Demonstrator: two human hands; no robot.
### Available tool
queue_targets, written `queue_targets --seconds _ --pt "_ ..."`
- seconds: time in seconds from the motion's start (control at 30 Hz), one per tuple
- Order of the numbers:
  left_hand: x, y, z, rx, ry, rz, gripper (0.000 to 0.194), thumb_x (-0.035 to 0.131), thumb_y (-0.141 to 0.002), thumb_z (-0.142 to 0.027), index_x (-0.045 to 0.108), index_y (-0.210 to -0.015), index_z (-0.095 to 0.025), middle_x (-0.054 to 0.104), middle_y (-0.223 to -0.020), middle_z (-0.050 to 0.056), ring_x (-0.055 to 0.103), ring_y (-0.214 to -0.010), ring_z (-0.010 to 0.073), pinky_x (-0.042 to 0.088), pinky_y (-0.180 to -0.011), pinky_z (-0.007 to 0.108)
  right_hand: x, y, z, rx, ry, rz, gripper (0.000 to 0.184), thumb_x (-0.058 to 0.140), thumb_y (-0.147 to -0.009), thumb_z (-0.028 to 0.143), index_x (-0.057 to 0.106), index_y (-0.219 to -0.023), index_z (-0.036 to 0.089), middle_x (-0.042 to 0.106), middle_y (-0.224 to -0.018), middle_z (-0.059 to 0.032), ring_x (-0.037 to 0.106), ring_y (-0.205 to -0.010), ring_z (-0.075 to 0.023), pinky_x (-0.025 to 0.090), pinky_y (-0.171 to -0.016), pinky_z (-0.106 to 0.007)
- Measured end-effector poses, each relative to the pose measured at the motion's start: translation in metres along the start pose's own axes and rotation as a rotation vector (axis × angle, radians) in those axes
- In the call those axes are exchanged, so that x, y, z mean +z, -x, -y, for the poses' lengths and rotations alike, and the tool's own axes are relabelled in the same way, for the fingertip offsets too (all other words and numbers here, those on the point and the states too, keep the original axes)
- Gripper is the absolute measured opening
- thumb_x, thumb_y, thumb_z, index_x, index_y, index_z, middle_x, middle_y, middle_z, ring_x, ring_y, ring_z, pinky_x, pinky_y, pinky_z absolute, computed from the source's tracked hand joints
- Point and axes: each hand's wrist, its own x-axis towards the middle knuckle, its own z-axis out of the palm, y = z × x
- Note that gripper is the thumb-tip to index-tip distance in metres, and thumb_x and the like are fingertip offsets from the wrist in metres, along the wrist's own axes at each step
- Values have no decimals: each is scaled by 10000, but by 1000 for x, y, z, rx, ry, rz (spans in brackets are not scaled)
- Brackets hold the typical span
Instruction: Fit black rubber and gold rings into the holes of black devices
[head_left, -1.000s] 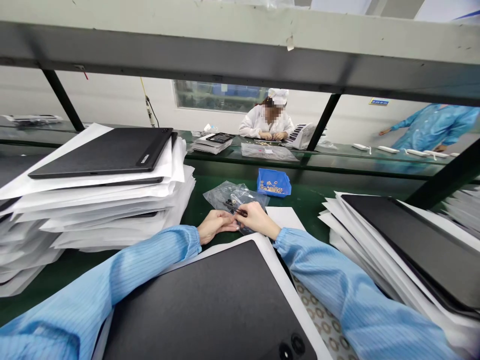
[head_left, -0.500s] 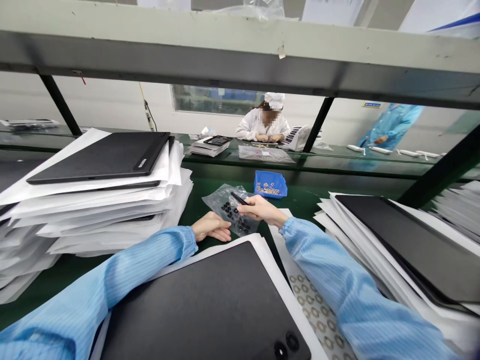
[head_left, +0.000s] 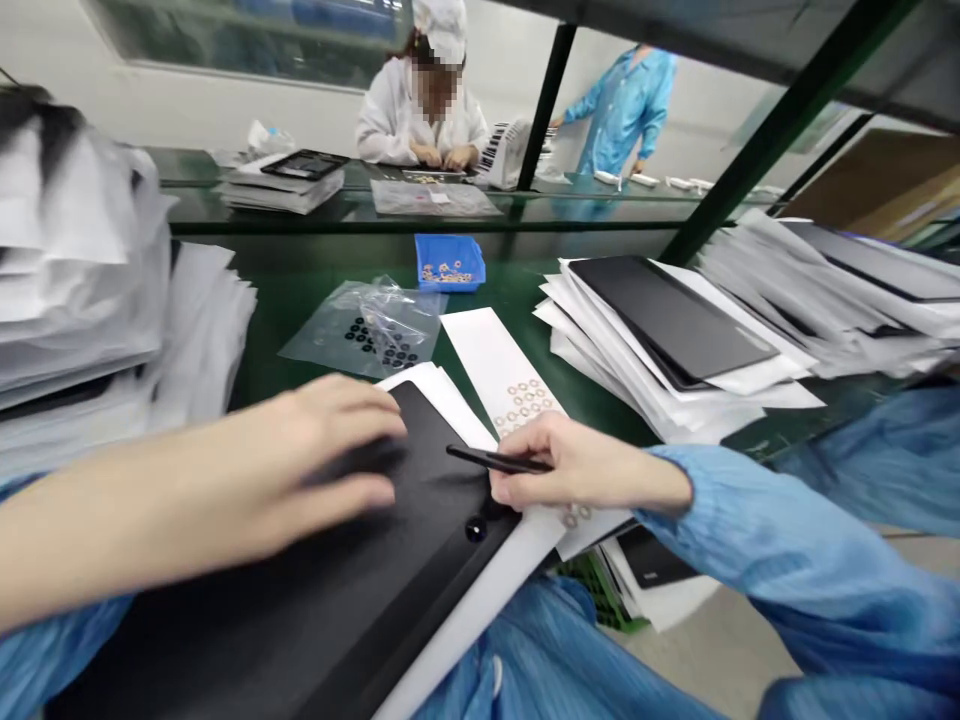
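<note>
A black tablet [head_left: 300, 580] lies back side up on white sheets in front of me, tilted across the view. My left hand [head_left: 315, 470] is over its left part, fingers apart and blurred; whether it touches the surface I cannot tell. My right hand [head_left: 555, 465] holds slim black tweezers [head_left: 487, 458] crosswise, their free end pointing left. Its thumb and fingertips are down at the tablet's corner, beside a round black camera lens [head_left: 475, 528]; what lies under them is hidden. Partly under that hand is a white strip [head_left: 480, 340] with rows of ring-shaped stickers.
Beyond the tablet lie a clear plastic bag [head_left: 322, 330] with small black rings and a blue bin [head_left: 450, 250] of small rings. Stacked sheets [head_left: 202, 330] stand left, stacked tablets [head_left: 652, 310] right. A co-worker [head_left: 420, 120] sits opposite; another person [head_left: 626, 110] stands behind.
The view has turned right and down. Both hands have come back from the plastic bag to the tablet; the right keeps the tweezers and is now at the tablet's lens corner.
</note>
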Motion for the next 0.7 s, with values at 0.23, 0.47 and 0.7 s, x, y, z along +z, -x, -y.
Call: queue_targets --seconds 0.23,0.47,0.7 --pt "34 15 -19 184 -99 170 590 603 -819 -345 390 -1355 -466 358 -1463 -80 385 -1314 281 502 -913 346 16 5 -22 1 -113 -106 222 620 -719 328 542 -652 131 452 -511 47 400 -395 -46 311 -367 -161" --pt "28 4 -19 170 11 189 534 596 -795 -321 484 -1299 -456 434 -1412 -63 387 -1306 317 494 -919 408 19 6 -21 10 -121 -149 174 610 -707 284 546 -633 141 497 -541 30 426 -384 -58 340 -361 -177" --pt "30 4 -19 141 65 161 525 619 -773 -306 519 -1259 -477 462 -1386 -93 395 -1304 297 505 -905 355 19 7 -18 45 -83 -171 127 591 -699 192 529 -593 160 450 -432 61 420 -354 -67 332 -352 -170"
